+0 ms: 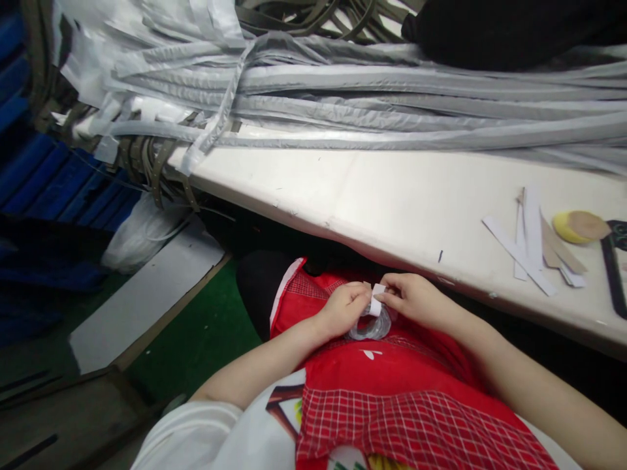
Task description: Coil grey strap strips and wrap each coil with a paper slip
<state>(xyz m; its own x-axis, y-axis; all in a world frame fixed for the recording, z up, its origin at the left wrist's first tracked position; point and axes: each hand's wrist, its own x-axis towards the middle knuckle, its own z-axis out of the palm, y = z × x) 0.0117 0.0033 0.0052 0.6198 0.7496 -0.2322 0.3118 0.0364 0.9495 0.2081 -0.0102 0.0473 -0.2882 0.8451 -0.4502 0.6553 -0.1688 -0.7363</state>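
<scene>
In my lap, over the red apron (416, 372), my left hand (345, 305) is closed at the left side of a translucent grey ring-shaped coil (375, 329), which could be a roll of tape. My right hand (411, 297) pinches a small white strip (377, 300) between thumb and finger. The strip lies across the top of the coil, between my two hands. Part of the coil's upper edge is hidden behind the fingers and the strip.
Long grey plastic-wrapped strips (343, 114) lie along the far side of the white table (333, 183). Paper strips (531, 228), a yellow-edged roll (580, 226) and a dark phone-like object (614, 271) are at right. A white board (147, 294) and plastic bag (142, 235) are at left.
</scene>
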